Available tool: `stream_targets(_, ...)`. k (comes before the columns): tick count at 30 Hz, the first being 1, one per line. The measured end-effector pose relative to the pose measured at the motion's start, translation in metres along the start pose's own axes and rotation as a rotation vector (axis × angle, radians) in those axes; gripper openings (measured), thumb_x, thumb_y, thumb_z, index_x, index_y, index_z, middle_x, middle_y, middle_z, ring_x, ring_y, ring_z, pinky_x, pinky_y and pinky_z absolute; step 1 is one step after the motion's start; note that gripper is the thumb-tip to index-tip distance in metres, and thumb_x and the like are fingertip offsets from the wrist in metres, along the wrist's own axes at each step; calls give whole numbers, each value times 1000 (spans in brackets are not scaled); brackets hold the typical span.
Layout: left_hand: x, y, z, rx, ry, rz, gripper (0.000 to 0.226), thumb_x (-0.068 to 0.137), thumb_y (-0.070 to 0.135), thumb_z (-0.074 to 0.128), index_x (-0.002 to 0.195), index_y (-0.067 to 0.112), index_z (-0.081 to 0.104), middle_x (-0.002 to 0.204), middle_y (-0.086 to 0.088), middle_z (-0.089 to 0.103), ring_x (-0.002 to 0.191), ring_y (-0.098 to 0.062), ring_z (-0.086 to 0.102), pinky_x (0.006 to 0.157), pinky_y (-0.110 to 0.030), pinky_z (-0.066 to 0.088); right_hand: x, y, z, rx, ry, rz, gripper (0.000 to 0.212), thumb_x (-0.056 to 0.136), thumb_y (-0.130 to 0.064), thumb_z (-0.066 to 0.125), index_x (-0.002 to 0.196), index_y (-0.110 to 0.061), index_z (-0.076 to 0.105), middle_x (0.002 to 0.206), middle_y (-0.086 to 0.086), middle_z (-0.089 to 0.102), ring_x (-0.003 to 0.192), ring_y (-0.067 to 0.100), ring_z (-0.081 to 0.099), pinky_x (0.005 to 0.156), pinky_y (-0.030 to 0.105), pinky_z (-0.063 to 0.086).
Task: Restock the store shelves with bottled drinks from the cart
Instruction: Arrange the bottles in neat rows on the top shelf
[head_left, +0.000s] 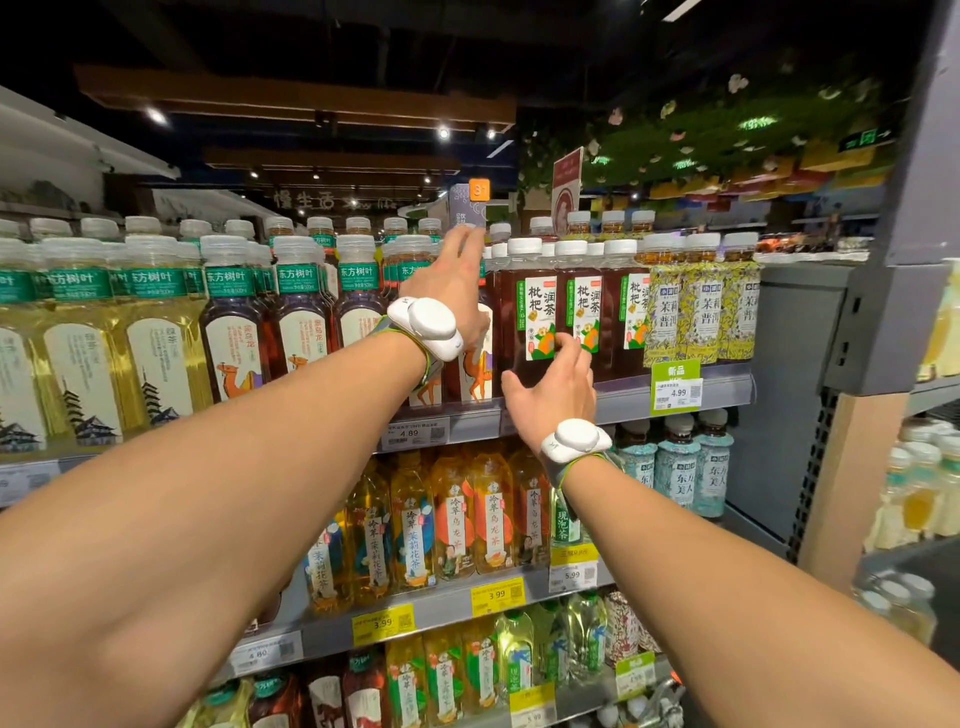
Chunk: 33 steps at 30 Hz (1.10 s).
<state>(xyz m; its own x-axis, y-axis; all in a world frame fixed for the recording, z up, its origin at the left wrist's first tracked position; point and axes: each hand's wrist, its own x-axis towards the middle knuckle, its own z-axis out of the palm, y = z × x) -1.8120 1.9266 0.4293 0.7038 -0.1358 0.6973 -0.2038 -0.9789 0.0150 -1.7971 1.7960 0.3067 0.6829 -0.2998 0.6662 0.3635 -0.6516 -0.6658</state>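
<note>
My left hand (448, 280) reaches up to the top shelf, its fingers stretched among the white caps above a dark tea bottle with a camel label (475, 376). My right hand (558, 387) is lower, fingers spread, its fingertips touching the front of a dark tea bottle with a white and green label (535, 291). Neither hand has its fingers curled round a bottle. Both wrists carry white sensor bands. The top shelf rail (623, 400) runs just under my right hand. The cart is out of view.
Rows of green-capped tea bottles (156, 332) fill the top shelf to the left, and floral-labelled bottles (701, 312) to the right. Lower shelves (447, 597) hold yellow tea bottles. A grey upright (883, 312) ends the rack on the right.
</note>
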Motion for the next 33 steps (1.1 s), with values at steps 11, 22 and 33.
stream_targets(11,4,-3,5,-17,7,9,99,80,23,80,157,17,20,165,-1,17,104,-38,66,71,-41,52,18,-20,-16,14,46,-52,77,82,-51,78,139,-10,45,136,8,50,121,31,54,91,42,48)
stream_targets(22,9,38,9,87,119,10,70,92,30,64,154,21,33,163,-2,27,106,-40,66,80,-46,54,45,1,-61,14,102,24,79,80,-53,77,142,-12,50,139,6,52,123,30,54,99,44,47)
stream_targets(33,21,57,15,176,-132,-42,55,87,8,64,140,12,47,133,-17,55,116,-44,60,83,-46,51,55,29,-46,-37,44,52,83,79,-53,79,144,-10,48,141,7,50,125,31,53,99,41,45)
